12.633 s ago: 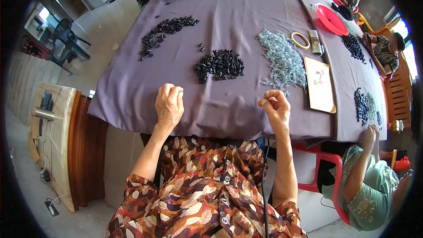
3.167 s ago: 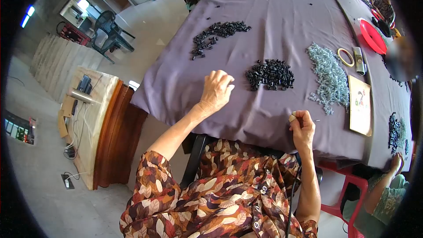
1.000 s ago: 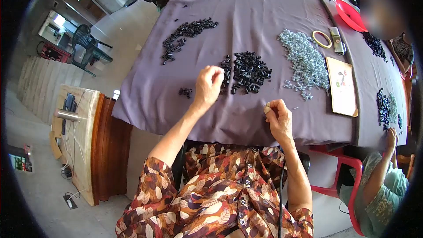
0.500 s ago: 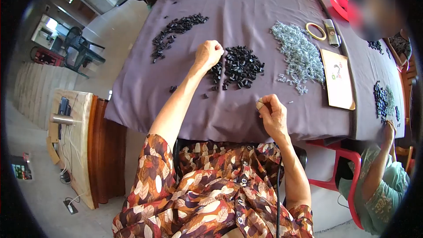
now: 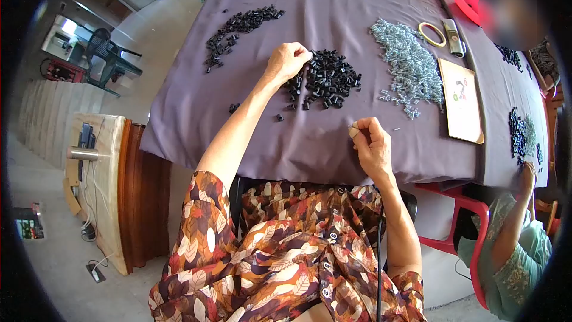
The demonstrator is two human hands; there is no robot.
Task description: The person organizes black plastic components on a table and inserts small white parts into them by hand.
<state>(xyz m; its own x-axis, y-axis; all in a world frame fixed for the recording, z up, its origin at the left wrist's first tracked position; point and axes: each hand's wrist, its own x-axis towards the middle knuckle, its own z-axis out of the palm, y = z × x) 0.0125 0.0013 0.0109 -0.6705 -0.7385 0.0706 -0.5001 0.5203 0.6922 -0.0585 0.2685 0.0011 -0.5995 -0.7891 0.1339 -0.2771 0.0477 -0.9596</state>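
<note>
My left hand [image 5: 287, 61] is at the upper left edge of the near pile of black pieces [image 5: 330, 79], its fingers pinched together; what they hold, if anything, is too small to tell. A smaller group of black pieces lies beside the pile, partly under that hand. My right hand [image 5: 373, 143] is over the cloth near the front edge, thumb and fingers pressed together, with light coverings on the fingertips. Nothing can be made out between them. Just right of it lies a single small clear piece [image 5: 397, 129]. Farther right is a heap of clear pieces [image 5: 411, 62].
On the purple cloth [image 5: 333, 0] lie a curved band of black pieces [image 5: 247, 21], a tape roll [image 5: 432, 34], a dark rolled item [image 5: 454, 37] and a board [image 5: 462, 101]. A red basin [image 5: 466, 1] stands at the back right. A co-worker's arm [image 5: 517, 209] reaches in at right.
My left hand has moved up and right, to the top of the near black pile, which was one mass earlier and now has a smaller group split off. My right hand stays pinched near the front edge.
</note>
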